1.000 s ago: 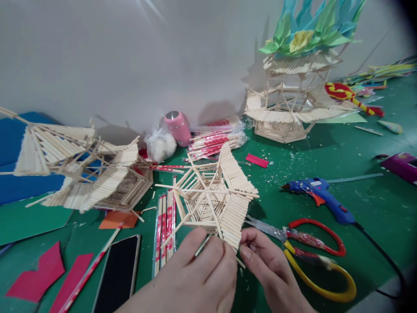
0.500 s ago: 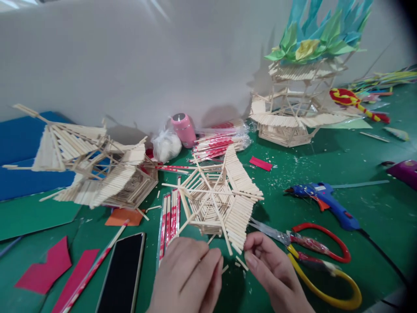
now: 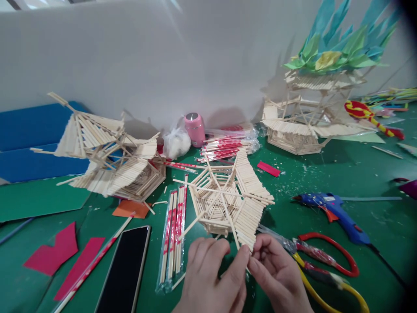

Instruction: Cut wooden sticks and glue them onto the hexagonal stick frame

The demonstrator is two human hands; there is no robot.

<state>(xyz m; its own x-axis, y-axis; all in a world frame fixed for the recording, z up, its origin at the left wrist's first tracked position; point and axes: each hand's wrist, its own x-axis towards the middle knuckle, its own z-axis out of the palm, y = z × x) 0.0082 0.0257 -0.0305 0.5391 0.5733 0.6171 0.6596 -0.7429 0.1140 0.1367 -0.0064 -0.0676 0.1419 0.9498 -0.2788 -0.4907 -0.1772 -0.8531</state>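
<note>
A six-sided wooden stick model rests on the green table in front of me, with two slatted roof panels on its right side. My left hand is at its near edge, fingers curled and index fingertip against the lower tip of the near panel. My right hand meets it there, thumb and index finger pinched at that same panel corner. What lies between the fingertips is hidden. Scissors with red and yellow handles lie partly behind my right hand.
A blue glue gun with a cord lies at right. Packaged chopsticks and a phone lie left. Taller stick models stand at back left and back right. A pink flask stands by the wall.
My left hand has moved right, its fingertips now meeting my right hand at the panel corner. The whole view has shifted, with most objects appearing farther right.
</note>
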